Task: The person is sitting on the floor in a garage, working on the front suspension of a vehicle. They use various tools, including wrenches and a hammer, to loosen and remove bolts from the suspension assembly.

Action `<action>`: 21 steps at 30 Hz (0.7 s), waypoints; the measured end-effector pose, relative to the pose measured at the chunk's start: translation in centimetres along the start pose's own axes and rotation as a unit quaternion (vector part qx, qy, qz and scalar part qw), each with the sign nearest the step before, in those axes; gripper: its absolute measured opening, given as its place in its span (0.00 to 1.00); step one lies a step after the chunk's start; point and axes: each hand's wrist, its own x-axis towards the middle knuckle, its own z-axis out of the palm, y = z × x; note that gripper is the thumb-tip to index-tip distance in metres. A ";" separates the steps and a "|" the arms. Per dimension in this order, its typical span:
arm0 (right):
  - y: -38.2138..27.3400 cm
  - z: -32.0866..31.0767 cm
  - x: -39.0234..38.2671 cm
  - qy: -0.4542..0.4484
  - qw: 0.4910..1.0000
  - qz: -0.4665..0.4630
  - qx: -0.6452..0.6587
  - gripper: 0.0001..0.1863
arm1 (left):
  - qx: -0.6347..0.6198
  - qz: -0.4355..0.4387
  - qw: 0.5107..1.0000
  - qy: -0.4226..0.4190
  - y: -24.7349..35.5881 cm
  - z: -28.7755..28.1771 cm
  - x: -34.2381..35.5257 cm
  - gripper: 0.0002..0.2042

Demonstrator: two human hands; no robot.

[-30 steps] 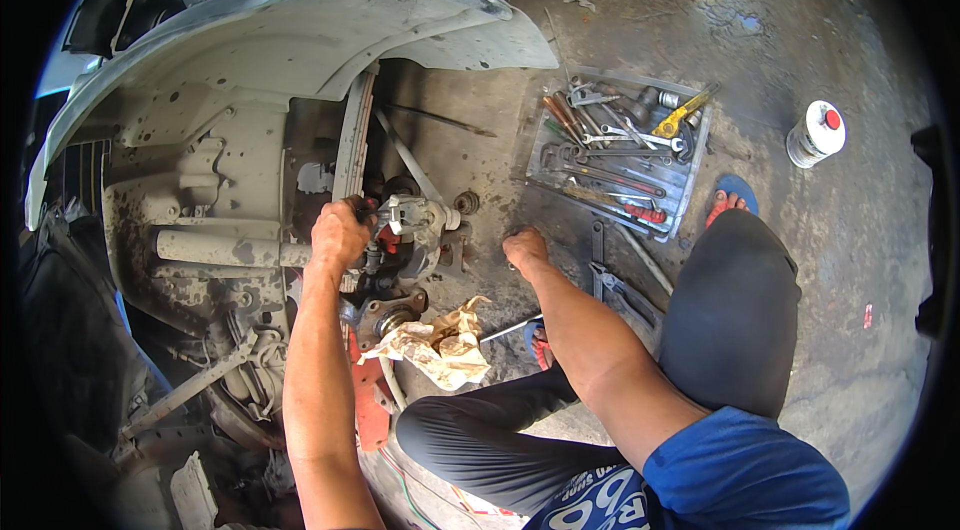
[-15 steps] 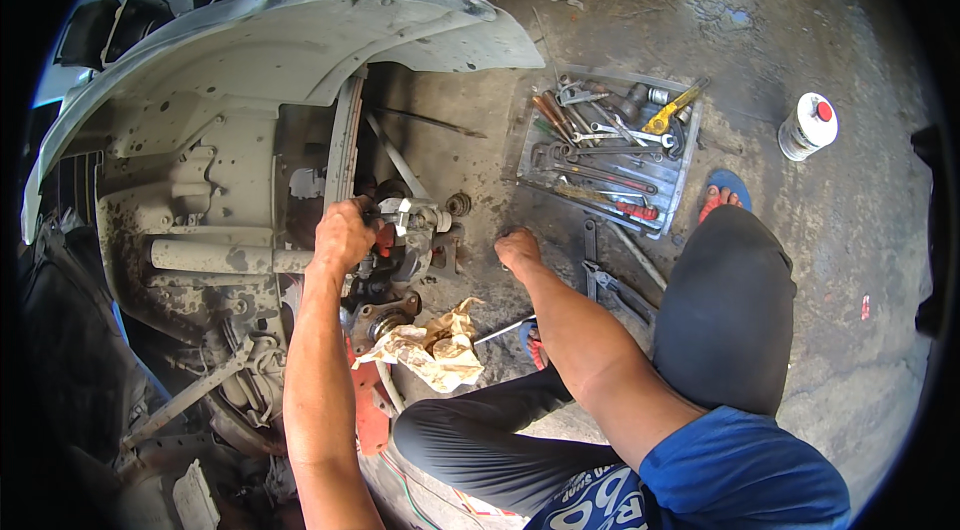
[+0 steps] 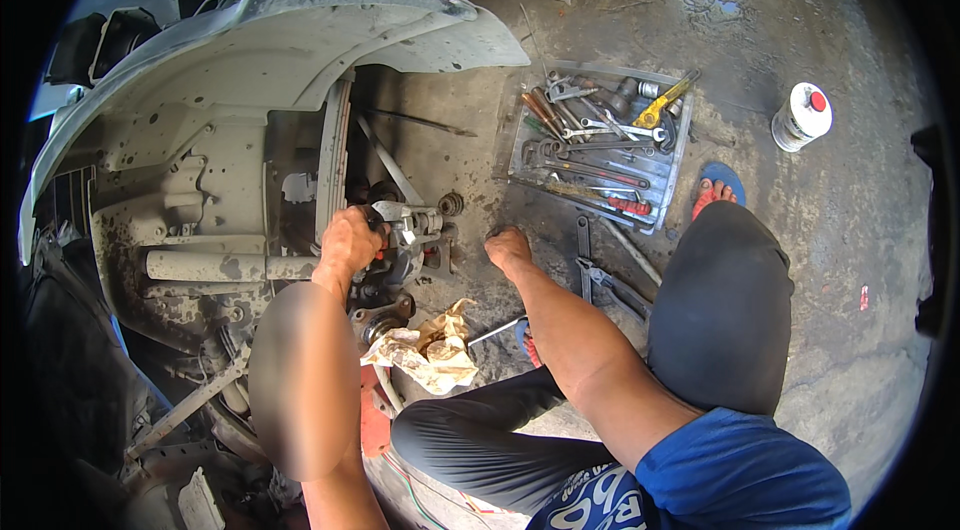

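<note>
Touching one wheel-hub assembly [image 3: 418,228]: your left hand [image 3: 348,242], fingers bent at its left side. Tips hidden, can't tell whether they're clamped or what on. Assembly sits immediately right of those fingers, between your two hands.

Your right hand [image 3: 509,249]: one loose fist off to the right, fingers curled in, apart from the assembly. Can't tell if anything's inside.

Around your left fingers: one fender [image 3: 280,40] above, one bolted flange [image 3: 390,313] below, one crumpled paper sheet [image 3: 430,360] under that. One round metal part [image 3: 451,204] on the floor, between both hands, slightly above your right fingers.

Around your right fingers: one clear tool tray [image 3: 664,173] up and right. In it, one yellow-handled tool [image 3: 664,105], one red handle [image 3: 628,205], several wrenches; pile overlaps, no exact count. Lower right of the fingers, on the floor: one pair of pliers [image 3: 617,290], one flat dark bar [image 3: 584,248], one pipe [image 3: 633,252]. Well beyond the tray: one white can [image 3: 802,118], one red cap. Two sandals: one [image 3: 738,178] right of your right fingers, one [image 3: 528,342] below, partly hidden.
</note>
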 end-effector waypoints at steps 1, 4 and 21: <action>0.0 0.0 0.0 -0.006 1.000 0.001 -0.013 0.15 | -0.003 -0.002 1.000 -0.001 0.0 0.1 0.0 0.18; 0.1 0.1 0.1 -0.015 0.997 -0.023 -0.073 0.11 | -0.001 -0.009 1.000 0.004 -0.1 0.1 -0.1 0.18; 0.2 0.0 -0.3 -0.022 0.999 -0.016 -0.043 0.14 | 0.012 -0.029 0.999 -0.004 -0.7 0.1 -0.4 0.19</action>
